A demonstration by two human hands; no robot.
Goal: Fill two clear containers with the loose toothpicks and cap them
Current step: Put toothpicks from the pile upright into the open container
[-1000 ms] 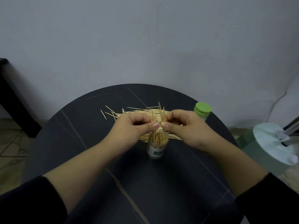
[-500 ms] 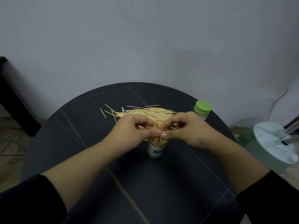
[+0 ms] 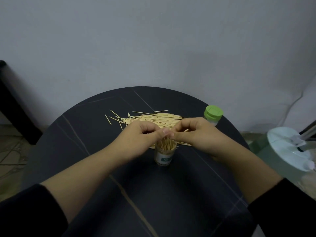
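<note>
Left hand (image 3: 142, 134) and right hand (image 3: 198, 134) are both pinching the upright toothpick bundle (image 3: 166, 144), long axis vertical, directly above the open clear container (image 3: 164, 156); both hands equally near.

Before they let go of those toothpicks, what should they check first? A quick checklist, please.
1. Open container upright on table: ok.
2. Toothpick bundle inside its mouth: ok.
3. Left hand and right hand pinching the bundle: ok.
4. Loose toothpicks all gathered: not ok, a pile lies behind.
5. Cap for this container within sight: cannot tell.
6. Second container wearing its green cap: ok.
</note>
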